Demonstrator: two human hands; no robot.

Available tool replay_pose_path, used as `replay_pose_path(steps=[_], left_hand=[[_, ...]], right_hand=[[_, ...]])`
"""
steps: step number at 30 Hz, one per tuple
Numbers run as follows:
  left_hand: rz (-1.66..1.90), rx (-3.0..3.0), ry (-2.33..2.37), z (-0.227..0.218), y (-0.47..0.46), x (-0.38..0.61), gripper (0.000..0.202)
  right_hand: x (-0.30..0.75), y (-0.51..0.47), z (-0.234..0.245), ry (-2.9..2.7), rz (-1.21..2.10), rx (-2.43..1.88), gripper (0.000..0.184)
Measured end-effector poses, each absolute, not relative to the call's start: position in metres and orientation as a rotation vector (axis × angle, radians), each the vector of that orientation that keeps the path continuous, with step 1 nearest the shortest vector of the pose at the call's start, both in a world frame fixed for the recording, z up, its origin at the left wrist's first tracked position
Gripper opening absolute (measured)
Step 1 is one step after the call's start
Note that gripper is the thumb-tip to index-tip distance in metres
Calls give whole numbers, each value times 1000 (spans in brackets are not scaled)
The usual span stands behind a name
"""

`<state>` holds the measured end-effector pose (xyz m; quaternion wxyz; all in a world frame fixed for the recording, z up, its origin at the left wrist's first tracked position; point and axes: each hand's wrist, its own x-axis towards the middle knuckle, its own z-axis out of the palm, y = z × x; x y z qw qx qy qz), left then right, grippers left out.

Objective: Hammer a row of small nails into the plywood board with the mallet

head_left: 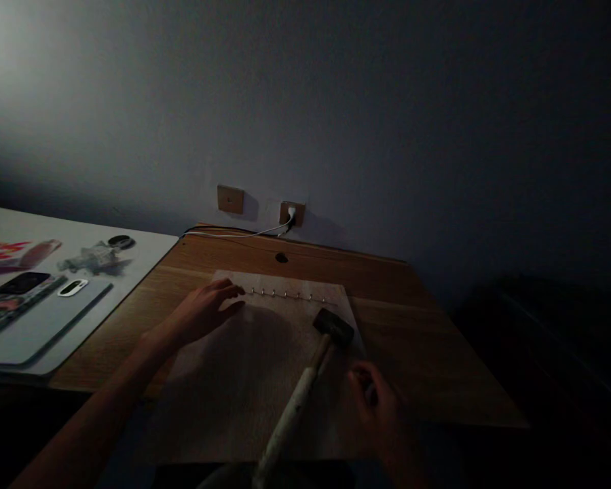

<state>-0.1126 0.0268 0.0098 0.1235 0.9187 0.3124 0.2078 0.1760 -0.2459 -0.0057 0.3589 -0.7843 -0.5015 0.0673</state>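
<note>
Beneath my hands, a brown wooden table [412, 339] bears a pale, rectangular, wood-like board [234, 394]; between them, a black-headed hammer with a long whitish handle [301, 392]. My left hand [204, 310], thumb and fingers apart, nears upright, thin, silvery metal nails [286, 294]; my right hand [379, 397] curls, contents unclear.

Bare L hand [204, 312] reaches in now, thumb apart from fingers, fingertips right by the L end of a row of 7 small, shiny metal nails [286, 294] along the far side of a flat, light-brown rectangular board [254, 380]. Across it lies a dark block-headed hammer w/ a long pale handle [295, 401], head near the row's R end. R hand [379, 407], fingers curled, sits just R of that handle; grip's too dim to read. Brown wooden tabletop [412, 339] underneath; 2 square wall plates [231, 200] behind, 1 w/ a white plug [292, 213] in.
</note>
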Motion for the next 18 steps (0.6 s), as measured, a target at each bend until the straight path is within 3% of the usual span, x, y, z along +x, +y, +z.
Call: replay_pose_path(steps=[10,15,18], left_hand=[[577,2719,556,4,76,-50,19],[557,2636,652,6,76,-66,21],[471,2547,743,10,80,-77,27]], right_hand=[[160,-231,-6,-1315,263,-1946,37],[191,-209,19,-1253,201,-2014,36],[212,-168,38,-1488,160,-2131,31]])
